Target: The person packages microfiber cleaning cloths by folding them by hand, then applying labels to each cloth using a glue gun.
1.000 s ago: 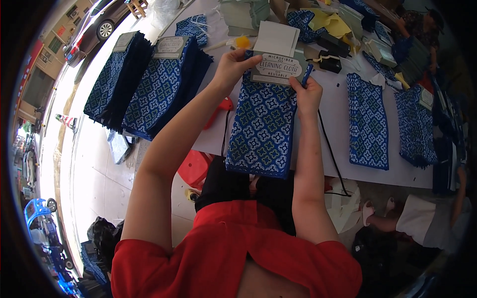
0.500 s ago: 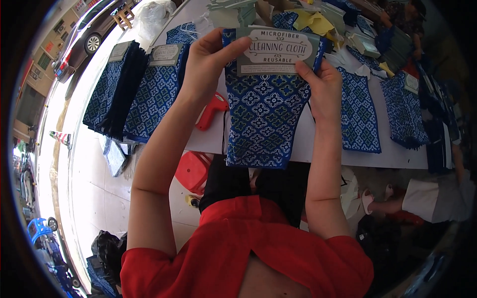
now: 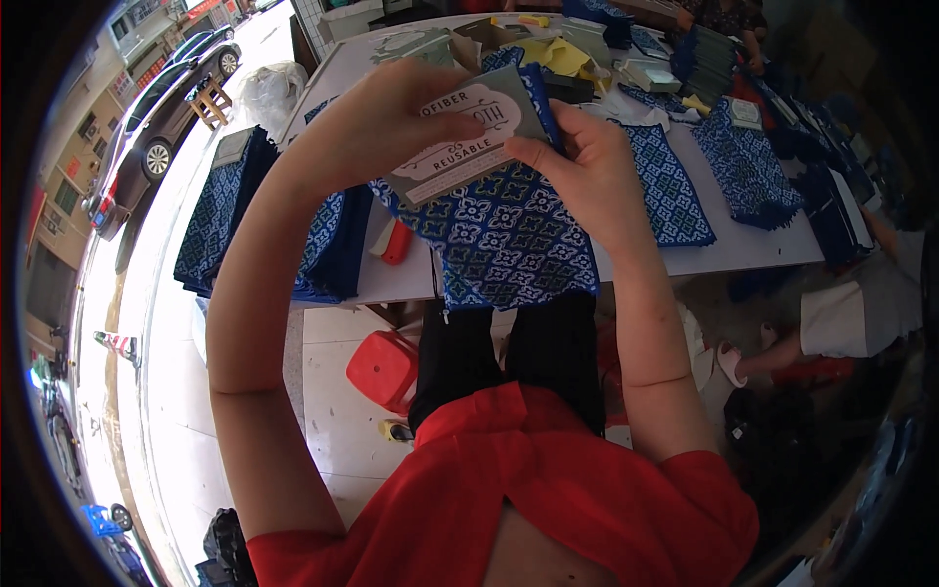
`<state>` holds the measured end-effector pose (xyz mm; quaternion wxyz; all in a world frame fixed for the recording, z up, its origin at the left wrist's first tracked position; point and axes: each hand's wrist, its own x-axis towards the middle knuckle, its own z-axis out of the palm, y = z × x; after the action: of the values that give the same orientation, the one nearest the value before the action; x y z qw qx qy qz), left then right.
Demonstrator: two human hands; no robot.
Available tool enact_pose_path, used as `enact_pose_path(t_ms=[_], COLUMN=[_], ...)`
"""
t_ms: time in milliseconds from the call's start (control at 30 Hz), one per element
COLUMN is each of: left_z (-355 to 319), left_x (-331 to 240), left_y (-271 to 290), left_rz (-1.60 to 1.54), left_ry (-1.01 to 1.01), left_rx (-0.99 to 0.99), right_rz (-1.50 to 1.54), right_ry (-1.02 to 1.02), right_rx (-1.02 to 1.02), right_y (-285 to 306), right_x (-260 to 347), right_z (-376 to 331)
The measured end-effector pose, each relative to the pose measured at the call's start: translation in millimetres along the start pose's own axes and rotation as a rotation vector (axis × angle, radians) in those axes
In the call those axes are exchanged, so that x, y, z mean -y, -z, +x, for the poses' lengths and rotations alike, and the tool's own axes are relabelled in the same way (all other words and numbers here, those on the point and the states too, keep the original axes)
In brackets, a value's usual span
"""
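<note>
A blue-and-white patterned cloth [image 3: 499, 230] is held up in front of the person, above a white table [image 3: 753, 245], with both bare hands closed on its upper part. A grey card label [image 3: 460, 137] with a pale panel is wrapped over the cloth's top edge. The left hand [image 3: 377, 122] is curled around the label's left side, its fingers laid across the card's face, so the label and cloth are pinched together. The right hand [image 3: 587, 171] is closed on the right edge of the cloth just beneath the label, the thumb lying against the card's right end. The cloth hangs down from the two hands — its lower edge falls past the near rim of the table, in front of the person's dark trousers. On the table to the left, a stack of folded cloths [image 3: 230, 215] in the same blue pattern is seen, and further single cloths [image 3: 670, 186] lie spread to the right. At the far end of the table, yellow cloths [image 3: 562, 54] and loose packaging are piled. A red plastic stool [image 3: 383, 367] stands on the floor below the table's near edge — just left of the person's legs. A parked car [image 3: 161, 108] is visible outside at upper left.
</note>
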<state>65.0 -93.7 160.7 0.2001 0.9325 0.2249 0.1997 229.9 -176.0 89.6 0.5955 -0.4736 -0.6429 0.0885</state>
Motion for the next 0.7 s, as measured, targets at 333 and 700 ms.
enact_pose_path(t_ms=[333,700], left_z=[-12.3,-11.3], left_x=[0.4,-2.9], left_y=[-15.0,-23.1], left_rz=[0.084,0.159], left_ry=[0.013,0.134], left_rx=[0.086,0.111], right_rz=[0.534,0.714], right_ry=[-0.076,-0.152], right_rx=[-0.059,-0.161], right_y=[-15.2,-28.9], right_x=[-3.3,-18.2], right_z=[-3.4,-12.2])
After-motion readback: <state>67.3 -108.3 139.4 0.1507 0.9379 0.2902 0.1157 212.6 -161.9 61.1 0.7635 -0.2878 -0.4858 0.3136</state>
